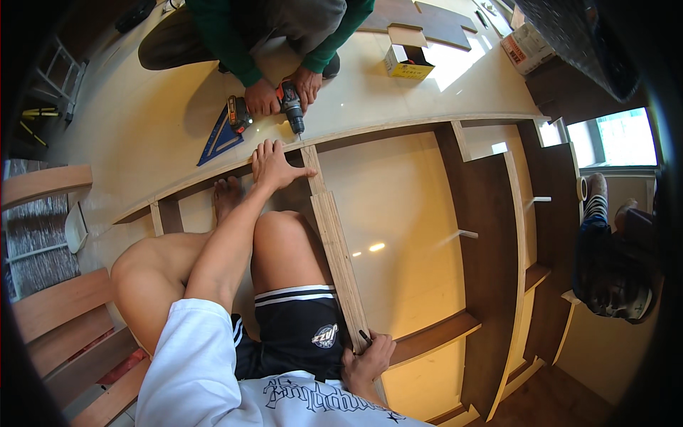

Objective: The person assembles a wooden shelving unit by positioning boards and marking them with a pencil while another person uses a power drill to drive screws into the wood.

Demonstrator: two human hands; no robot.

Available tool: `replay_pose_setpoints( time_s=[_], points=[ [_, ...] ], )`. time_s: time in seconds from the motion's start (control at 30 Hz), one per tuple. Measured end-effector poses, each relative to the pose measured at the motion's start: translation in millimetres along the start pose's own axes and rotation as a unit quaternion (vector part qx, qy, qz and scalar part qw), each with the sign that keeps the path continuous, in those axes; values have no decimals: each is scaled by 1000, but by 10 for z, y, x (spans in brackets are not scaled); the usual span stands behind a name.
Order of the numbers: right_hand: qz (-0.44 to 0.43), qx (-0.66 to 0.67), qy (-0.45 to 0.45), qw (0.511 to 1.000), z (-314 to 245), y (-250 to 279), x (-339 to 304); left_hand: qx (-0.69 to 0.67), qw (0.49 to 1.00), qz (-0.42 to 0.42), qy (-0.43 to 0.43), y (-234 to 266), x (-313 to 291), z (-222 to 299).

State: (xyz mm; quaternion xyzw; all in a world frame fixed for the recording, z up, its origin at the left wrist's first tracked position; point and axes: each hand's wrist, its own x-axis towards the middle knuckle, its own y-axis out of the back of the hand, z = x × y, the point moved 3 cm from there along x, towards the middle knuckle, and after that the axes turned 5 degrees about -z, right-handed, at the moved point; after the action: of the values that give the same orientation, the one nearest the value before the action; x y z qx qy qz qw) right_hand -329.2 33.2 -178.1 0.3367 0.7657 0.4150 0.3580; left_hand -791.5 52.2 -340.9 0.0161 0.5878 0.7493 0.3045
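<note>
While the board point(340, 260) runs eleven-to-five o'clock, I see the left hand point(271, 169) splayed wide at eleven, the right hand point(368, 361) curled at five, hold unclear.

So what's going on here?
A brown wooden frame lies on the floor. The wearer's left hand rests where a cross panel meets the long rail; the right hand grips that panel closer in. Opposite, a co-worker holds a drill in both hands, its bit at the rail beside that corner.
</note>
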Motion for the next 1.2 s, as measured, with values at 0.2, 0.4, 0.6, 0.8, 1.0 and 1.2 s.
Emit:
replay_pose_setpoints(
  time_s=[0.2, 0.4, 0.6, 0.8, 1.0, 1.2],
  points=[
    [3, -2, -2, 1000, 8, -8, -2, -4, 1000, -5, 4, -6, 3, 10],
    [4, 0, 4, 1000, -2, 3, 1, -5, 1000, 6, 0, 1, -13, 16],
    [3, 9, 2, 1000, -16, 9, 4, -1, 1000, 14, -3, -12, -1, 3],
    [3, 8, 5, 1000, -30, 24, 16, -6, 1000, 9, -4, -17, 2, 14],
    [5, 2, 6, 1000, -17, 10, 13, -10, 1000, 17, -8, -38, 13, -15],
    [3, 8, 3, 1000, 0, -2, 7, -8, 1000, 9, -7, -41, 12, -8]
  ],
)
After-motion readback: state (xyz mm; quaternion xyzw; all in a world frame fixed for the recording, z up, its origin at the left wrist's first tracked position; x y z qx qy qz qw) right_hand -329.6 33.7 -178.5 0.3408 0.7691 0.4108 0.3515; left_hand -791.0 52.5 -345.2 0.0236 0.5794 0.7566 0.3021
